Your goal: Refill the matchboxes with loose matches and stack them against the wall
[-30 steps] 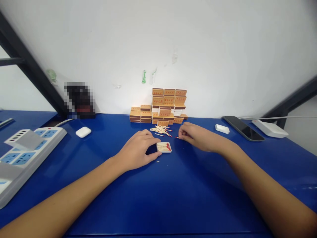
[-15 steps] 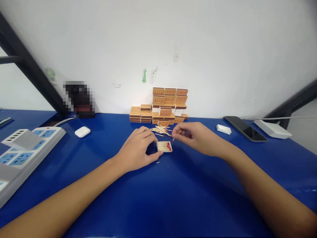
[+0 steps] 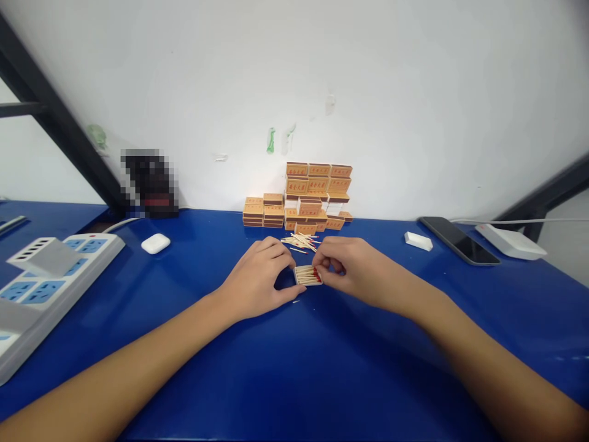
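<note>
A small white matchbox tray (image 3: 313, 284) lies on the blue table, filled with red-headed matches (image 3: 305, 275) side by side. My left hand (image 3: 262, 277) grips the tray's left end between thumb and fingers. At its right end, my right hand (image 3: 343, 267) is closed in a pinch over the red heads. The match in that pinch is mostly hidden by the fingertips. Just behind the tray is a loose pile of matches (image 3: 301, 240), crossing one another.
Matchboxes (image 3: 318, 184) are stacked against the wall, with a lower stack (image 3: 263, 215) beside them. A power strip (image 3: 69, 270) and a white earbud case (image 3: 156, 244) are on the left. Rightward lie a small white block (image 3: 418, 240), a phone (image 3: 460, 241) and a white flat box (image 3: 510, 241).
My right hand has moved down and left with the match, from beside the tray onto its right end. My left hand keeps its grip. The view has shifted slightly.
</note>
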Action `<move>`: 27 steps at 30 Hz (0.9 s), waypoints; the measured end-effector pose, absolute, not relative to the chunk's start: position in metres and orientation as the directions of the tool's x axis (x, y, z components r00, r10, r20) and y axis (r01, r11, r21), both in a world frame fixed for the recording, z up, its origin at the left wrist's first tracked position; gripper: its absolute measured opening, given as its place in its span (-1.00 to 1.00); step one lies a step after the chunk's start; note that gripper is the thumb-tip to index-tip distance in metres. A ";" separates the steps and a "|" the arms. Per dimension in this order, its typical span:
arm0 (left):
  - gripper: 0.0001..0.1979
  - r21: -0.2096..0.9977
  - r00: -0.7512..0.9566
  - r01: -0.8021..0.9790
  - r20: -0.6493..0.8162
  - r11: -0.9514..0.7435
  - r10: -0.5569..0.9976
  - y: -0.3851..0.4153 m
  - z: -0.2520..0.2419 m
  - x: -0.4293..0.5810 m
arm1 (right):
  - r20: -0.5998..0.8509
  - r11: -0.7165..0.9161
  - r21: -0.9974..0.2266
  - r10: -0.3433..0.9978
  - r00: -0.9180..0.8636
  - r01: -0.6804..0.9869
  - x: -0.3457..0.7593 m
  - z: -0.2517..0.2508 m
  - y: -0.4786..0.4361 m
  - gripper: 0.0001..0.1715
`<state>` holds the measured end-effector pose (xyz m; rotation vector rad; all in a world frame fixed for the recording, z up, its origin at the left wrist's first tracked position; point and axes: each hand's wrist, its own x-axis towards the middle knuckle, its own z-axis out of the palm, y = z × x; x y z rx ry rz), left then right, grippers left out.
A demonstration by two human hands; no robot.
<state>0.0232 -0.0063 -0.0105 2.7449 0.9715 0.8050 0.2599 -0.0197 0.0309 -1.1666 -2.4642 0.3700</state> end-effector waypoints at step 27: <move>-0.72 0.282 0.670 0.541 0.426 -0.793 0.608 -0.006 -0.009 0.022 | 0.197 0.639 -0.427 0.757 -0.623 0.640 0.257 0.015 -0.014 -0.84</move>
